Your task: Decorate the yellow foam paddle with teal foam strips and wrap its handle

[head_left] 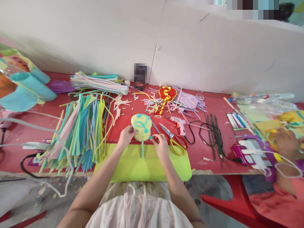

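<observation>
A yellow, scallop-edged fan shape made of pipe cleaners, with turquoise trim, a turquoise loop and a turquoise handle, is held above the lime-green mat. My left hand pinches its left edge between thumb and fingers. At the lower right edge, my right hand closes its fingertips on a turquoise pipe cleaner, whose free length rises up and left. Scissors with yellow handles lie partly open just right of that hand. Behind them rests a pink glue gun.
Loose pipe cleaners cover the left, with a stacked bundle behind. A red heart-shaped piece lies among lilac strips at the back. Black cable crosses the right side. At far right is another person's hand.
</observation>
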The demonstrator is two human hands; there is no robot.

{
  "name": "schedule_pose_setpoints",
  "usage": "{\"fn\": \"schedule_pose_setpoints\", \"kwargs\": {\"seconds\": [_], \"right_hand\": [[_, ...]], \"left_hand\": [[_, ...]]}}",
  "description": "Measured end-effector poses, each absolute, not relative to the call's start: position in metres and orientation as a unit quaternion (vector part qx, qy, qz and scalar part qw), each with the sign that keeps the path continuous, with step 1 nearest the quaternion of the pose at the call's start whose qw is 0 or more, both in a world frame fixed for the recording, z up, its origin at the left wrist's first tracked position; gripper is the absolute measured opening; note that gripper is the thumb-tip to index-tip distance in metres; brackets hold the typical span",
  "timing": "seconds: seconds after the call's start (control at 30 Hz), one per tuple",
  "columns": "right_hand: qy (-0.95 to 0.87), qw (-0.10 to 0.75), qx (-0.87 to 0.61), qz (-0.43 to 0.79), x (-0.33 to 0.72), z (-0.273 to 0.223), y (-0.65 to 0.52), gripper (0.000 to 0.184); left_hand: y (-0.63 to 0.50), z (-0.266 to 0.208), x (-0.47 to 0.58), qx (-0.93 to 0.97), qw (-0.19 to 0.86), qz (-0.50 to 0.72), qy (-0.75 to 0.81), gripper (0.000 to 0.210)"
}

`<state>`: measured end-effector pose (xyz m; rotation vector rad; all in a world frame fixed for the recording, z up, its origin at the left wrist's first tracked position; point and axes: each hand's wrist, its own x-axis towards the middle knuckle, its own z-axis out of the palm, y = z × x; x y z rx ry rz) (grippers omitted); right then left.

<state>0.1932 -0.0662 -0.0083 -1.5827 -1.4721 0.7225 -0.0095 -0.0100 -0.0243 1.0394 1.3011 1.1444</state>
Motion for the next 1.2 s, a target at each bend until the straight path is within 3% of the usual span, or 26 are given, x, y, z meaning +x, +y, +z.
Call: {"fn": "schedule_pose_setpoints", "kwargs": {"seconds": [0.27,0.37,0.47,0.9,1.2], "right_hand": [[-0.529,0.421,-0.634,0.376,0.2,0.005,-0.057,0.023],[-0.538,0.419,-0.6,0.419,0.185,0.012,-0.052,0.024],[-0.564,0.39,-0.585,0.433,0.166,0.011,-0.048,0.023],[-0.63,0.403,-0.625,0.222,0.162,0.001,-0.057,0.026],[-0.635,0.414,-0.608,0.236,0.188,-0.005,-0.078,0.019]], "left_hand": [[-0.022,-0.007,-0.017,0.487,0.409,0.454,0.624,0.04],[-0.029,0.006,-0.021,0.554,0.312,0.438,0.636,0.029],[-0.033,0.01,-0.022,0.595,0.296,0.425,0.615,0.02],[-0.044,-0.008,-0.021,0.666,0.267,0.367,0.592,0.019],[-0.046,-0.003,-0.008,0.747,0.199,0.287,0.565,0.029]]}}
